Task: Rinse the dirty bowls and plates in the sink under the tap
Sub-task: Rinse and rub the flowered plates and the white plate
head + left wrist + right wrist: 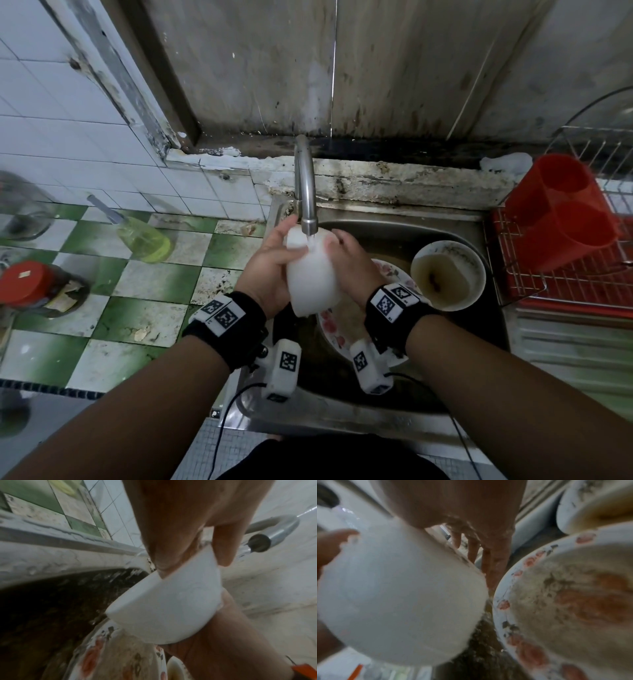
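Head view, centre of the frame: both hands, left hand and right hand, clasp a white bowl under the running tap (mouth turned away), above a flowered plate in the sink; another dirty bowl sits right.

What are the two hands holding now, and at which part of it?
Both hold one white bowl under the tap. The left hand grips its outer wall, thumb on the foot end. The right hand is at the opposite side; its exact hold cannot be told.
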